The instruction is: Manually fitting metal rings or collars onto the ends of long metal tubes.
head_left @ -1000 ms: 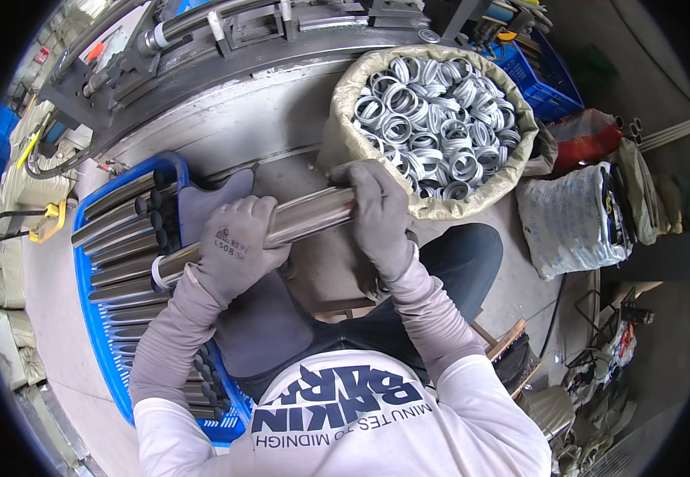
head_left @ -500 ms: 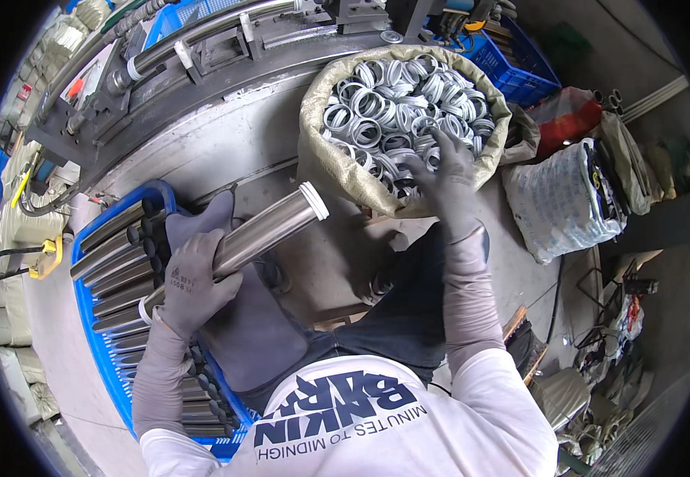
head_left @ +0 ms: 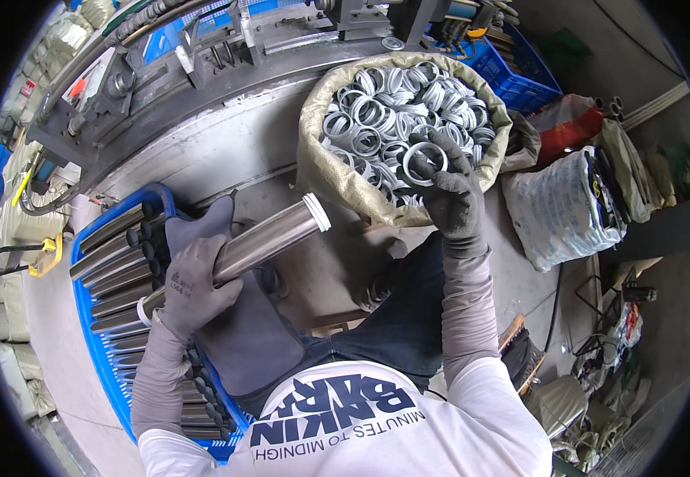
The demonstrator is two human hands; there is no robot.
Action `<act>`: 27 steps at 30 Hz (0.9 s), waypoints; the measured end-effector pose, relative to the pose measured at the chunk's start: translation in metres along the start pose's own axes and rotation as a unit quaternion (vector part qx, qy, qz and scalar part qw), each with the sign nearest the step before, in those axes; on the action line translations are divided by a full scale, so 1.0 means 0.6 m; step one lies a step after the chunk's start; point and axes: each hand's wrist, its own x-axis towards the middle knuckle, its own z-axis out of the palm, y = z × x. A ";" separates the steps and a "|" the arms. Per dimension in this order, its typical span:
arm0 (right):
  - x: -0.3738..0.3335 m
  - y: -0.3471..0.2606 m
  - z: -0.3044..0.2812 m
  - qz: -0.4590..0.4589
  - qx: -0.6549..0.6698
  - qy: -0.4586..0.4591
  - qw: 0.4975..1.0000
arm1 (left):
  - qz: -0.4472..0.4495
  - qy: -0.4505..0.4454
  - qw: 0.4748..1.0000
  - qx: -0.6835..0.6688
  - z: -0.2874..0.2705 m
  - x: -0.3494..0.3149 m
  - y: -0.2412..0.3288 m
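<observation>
My left hand (head_left: pixel 196 282), in a grey glove, is wrapped round a shiny metal tube (head_left: pixel 269 237) that slants up to the right. A white ring (head_left: pixel 318 213) sits on the tube's upper end, and another white ring (head_left: pixel 143 312) is at its lower end by my wrist. My gloved right hand (head_left: pixel 458 200) grips a single pale ring (head_left: pixel 407 167) between its fingers, over the near right part of a woven sack (head_left: pixel 361 197). Many loose rings (head_left: pixel 365 141) of the same kind fill the sack. The right fingertips are partly hidden behind the ring.
A blue crate (head_left: pixel 90 326) full of metal tubes stands at my left. Along the back runs a dark metal machine (head_left: pixel 202 95). Right of the sack are a stuffed white bag (head_left: pixel 561 205) and a blue bin (head_left: pixel 523 79). A grey pad (head_left: pixel 245 342) covers my left thigh.
My right hand has turned and drawn slightly back from the sack's rings, now with one ring in its fingers. The left hand stays with its tube. A tube on the machine is gone from its place.
</observation>
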 end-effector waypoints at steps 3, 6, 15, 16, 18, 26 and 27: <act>0.005 0.025 -0.007 0.016 0.020 -0.022 0.999 | 0.014 -0.009 1.000 -0.001 -0.002 0.003 0.000; 0.000 0.033 0.028 0.066 -0.054 0.043 0.995 | 0.016 -0.012 1.000 -0.008 -0.018 0.015 0.005; 0.008 0.051 0.100 0.095 -0.260 -0.056 0.959 | 0.057 -0.003 0.998 0.019 -0.063 0.095 0.035; 0.005 0.050 0.092 0.094 -0.252 -0.058 0.961 | 0.068 -0.016 0.997 0.021 -0.066 0.105 0.033; 0.004 0.055 0.085 0.094 -0.195 -0.026 0.976 | 0.088 0.025 0.993 0.080 -0.073 0.134 0.017; 0.010 0.094 0.027 0.102 -0.047 0.025 0.993 | 0.034 0.238 0.930 0.278 -0.134 0.480 -0.099; 0.008 0.102 0.025 0.112 -0.064 0.016 0.991 | 0.015 0.239 0.920 0.310 -0.138 0.518 -0.109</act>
